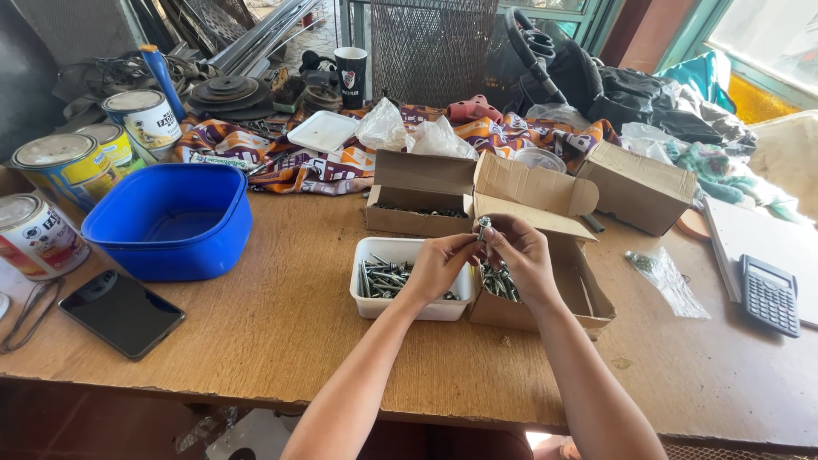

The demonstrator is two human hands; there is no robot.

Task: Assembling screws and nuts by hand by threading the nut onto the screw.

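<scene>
At the centre of the frame I pinch a small metal bolt [483,227] between my left hand [439,264] and right hand [521,255], above the white tub [375,307], and a loose pinch could drop it among the others.

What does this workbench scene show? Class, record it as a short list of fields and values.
Left hand: on a small metal bolt, above the white tub
Right hand: gripping the same bolt
White tub: holds metal fasteners
Open cardboard box: more fasteners, under the right hand
Blue basin: left of the tub
Phone: flat, near the table's left edge
Calculator: far right
</scene>
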